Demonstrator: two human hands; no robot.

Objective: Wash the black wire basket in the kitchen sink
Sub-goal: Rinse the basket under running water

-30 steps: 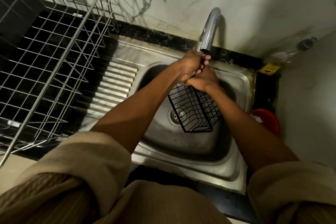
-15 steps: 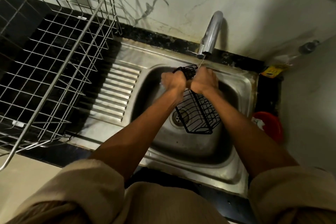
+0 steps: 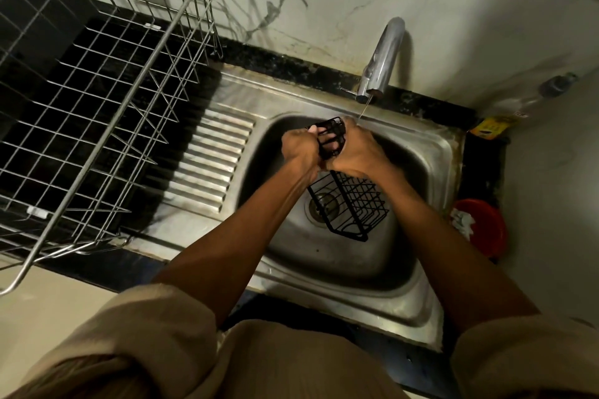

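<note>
We find the basket [image 3: 348, 204] lowered from the tap [image 3: 381, 61] into the sink [image 3: 431, 172]. Left hand [image 3: 299, 149] and right hand [image 3: 355, 149] grip its upper end under a thin stream; rinsing is underway.

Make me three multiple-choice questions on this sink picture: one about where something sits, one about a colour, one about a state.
1. Where is the silver dish rack?
A. left of the sink
B. inside the sink
C. hung on the tap

2. What colour is the bowl right of the sink?
A. green
B. red
C. white

3. How is the black wire basket held?
A. lying loose in the sink
B. by one hand only
C. by both hands at its upper end

Answers: 1 A, the rack stands over the counter beside the drainboard. 2 B, its rim shows red. 3 C, the left hand and right hand both grip it under the tap.
</note>
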